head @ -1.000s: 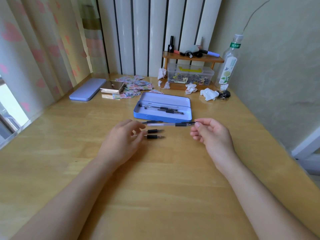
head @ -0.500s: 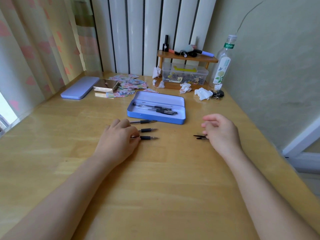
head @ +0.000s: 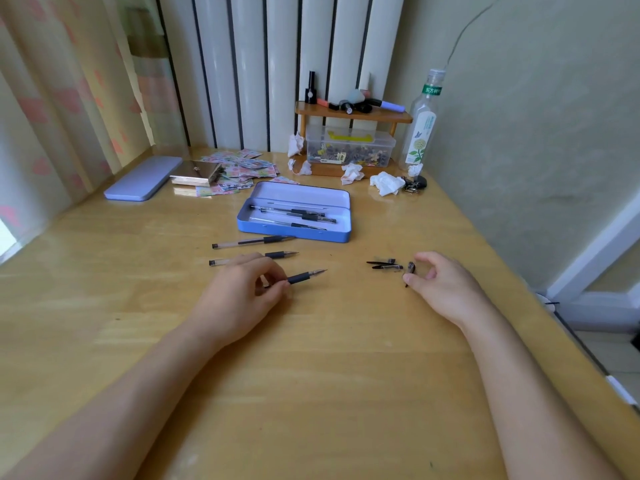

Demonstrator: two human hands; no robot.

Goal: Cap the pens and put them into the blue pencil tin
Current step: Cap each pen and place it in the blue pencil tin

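- My left hand (head: 239, 299) rests on the wooden surface (head: 311, 393), its grip closed around an uncapped pen (head: 304, 276) whose tip points right.
- My right hand (head: 440, 285) pinches a black cap (head: 410, 268) between thumb and forefinger, just beside two more caps (head: 384, 265) lying loose.
- I see two uncapped pens (head: 256, 249) lying parallel beyond my left hand.
- Farther back sits the open blue pencil tin (head: 294, 232), with several pens (head: 294, 215) already inside.
- Its lid (head: 143, 178) lies well apart, far left.
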